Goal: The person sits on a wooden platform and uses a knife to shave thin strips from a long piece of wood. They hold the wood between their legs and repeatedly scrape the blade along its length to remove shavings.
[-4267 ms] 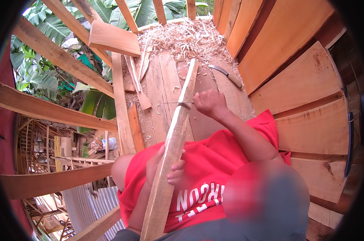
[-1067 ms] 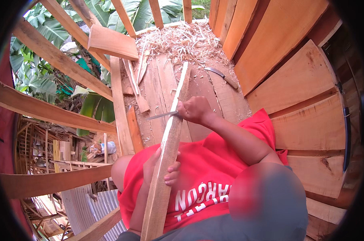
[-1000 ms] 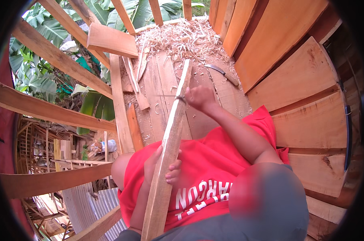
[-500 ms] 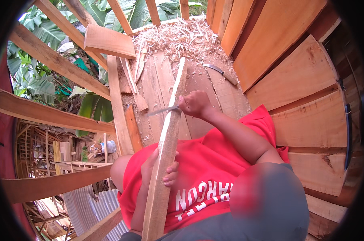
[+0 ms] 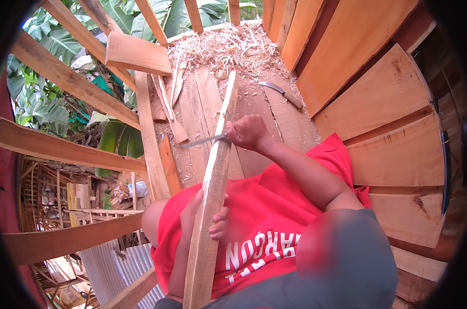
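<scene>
A long squared wooden stick (image 5: 211, 216) slants up from my lap toward the far floorboards, with a pale, freshly cut strip along its upper left edge. My left hand (image 5: 192, 211) is wrapped round its lower half, fingers showing on the right side. Higher up, my right hand (image 5: 248, 132) is closed in a fist on a knife (image 5: 202, 141). Its handle is hidden in the fist, and the blade lies across the stick, touching the pale strip, its tip pointing left.
A second knife (image 5: 282, 94) with a curved blade and wooden handle lies on the floorboards (image 5: 195, 98). Wood shavings (image 5: 233, 49) heap at the far end. A thick wood block (image 5: 138, 54) sits by the left slats. Plank walls (image 5: 393, 149) rise on the right.
The knife blade has shifted slightly to the left across the stick with my right hand. My left hand keeps the same hold; the whole view has drifted a little.
</scene>
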The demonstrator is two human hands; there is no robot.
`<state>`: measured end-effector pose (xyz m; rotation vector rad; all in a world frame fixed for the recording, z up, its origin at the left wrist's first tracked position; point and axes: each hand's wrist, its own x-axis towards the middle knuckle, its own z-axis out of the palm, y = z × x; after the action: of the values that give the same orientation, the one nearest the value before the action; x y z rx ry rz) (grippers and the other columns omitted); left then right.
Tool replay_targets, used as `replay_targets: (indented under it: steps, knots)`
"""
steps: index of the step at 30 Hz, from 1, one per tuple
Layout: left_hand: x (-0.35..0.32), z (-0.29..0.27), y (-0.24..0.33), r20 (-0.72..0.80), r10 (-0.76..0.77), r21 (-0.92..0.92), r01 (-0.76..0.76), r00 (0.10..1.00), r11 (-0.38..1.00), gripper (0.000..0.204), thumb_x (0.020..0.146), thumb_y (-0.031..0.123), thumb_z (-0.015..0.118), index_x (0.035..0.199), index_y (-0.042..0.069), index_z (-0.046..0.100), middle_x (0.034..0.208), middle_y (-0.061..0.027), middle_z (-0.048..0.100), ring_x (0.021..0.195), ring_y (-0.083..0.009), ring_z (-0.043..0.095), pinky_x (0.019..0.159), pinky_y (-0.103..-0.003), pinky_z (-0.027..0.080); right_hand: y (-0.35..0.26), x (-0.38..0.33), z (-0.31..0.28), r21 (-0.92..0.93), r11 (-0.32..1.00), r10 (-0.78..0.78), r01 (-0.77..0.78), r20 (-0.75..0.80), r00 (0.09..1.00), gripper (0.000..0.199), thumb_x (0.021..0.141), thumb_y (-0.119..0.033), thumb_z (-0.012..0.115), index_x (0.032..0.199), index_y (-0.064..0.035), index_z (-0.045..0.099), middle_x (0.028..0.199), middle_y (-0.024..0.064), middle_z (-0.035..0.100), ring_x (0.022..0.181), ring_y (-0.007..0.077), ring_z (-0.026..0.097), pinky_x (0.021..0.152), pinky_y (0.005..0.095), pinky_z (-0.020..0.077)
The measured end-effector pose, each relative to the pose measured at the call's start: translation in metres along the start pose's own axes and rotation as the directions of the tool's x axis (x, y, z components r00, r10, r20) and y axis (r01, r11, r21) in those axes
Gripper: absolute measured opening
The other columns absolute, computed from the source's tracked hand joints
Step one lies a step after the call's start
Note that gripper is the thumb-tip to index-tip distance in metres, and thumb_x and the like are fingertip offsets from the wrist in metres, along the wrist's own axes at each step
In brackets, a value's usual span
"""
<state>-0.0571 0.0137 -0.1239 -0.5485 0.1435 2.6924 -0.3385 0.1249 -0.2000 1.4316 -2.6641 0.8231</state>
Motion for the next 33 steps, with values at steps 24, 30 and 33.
replay_targets:
  steps: [24, 30, 33]
  knots:
    - [0.002, 0.005, 0.0, 0.03, -0.026, -0.06, 0.028, 0.999, 0.998, 0.063, 0.104, 0.056, 0.033, 0.133, 0.001, 0.046, 0.076, -0.0081, 0.047, 0.052, -0.0165, 0.043, 0.046, -0.03, 0.039, 0.059, 0.006, 0.008, -0.004, 0.849, 0.52, -0.528, -0.171, 0.837, 0.058, 0.098, -0.035, 0.036, 0.066, 0.0005, 0.07, 0.068, 0.0251, 0.067, 0.07, 0.0451, 0.068, 0.073, 0.0561, 0.0547]
    - [-0.003, -0.003, 0.002, 0.151, 0.027, -0.208, 0.005, 0.988, 0.978, 0.065, 0.104, 0.055, 0.035, 0.139, 0.001, 0.04, 0.08, -0.0089, 0.047, 0.055, -0.0169, 0.045, 0.048, -0.03, 0.041, -0.012, -0.01, 0.001, 0.087, 0.965, 0.242, -0.248, 0.075, 0.967, 0.057, 0.097, -0.034, 0.037, 0.064, 0.0014, 0.068, 0.067, 0.0274, 0.065, 0.067, 0.046, 0.067, 0.072, 0.0584, 0.0536]
    - [0.004, -0.002, 0.004, 0.208, 0.013, -0.249, 0.04, 0.978, 0.968, 0.066, 0.104, 0.055, 0.036, 0.141, 0.0, 0.038, 0.082, -0.0092, 0.047, 0.056, -0.017, 0.046, 0.048, -0.03, 0.042, 0.021, 0.002, 0.007, 0.08, 0.912, 0.409, -0.401, -0.124, 0.904, 0.057, 0.097, -0.034, 0.039, 0.063, 0.0006, 0.068, 0.064, 0.0267, 0.064, 0.064, 0.0463, 0.066, 0.069, 0.057, 0.0543]
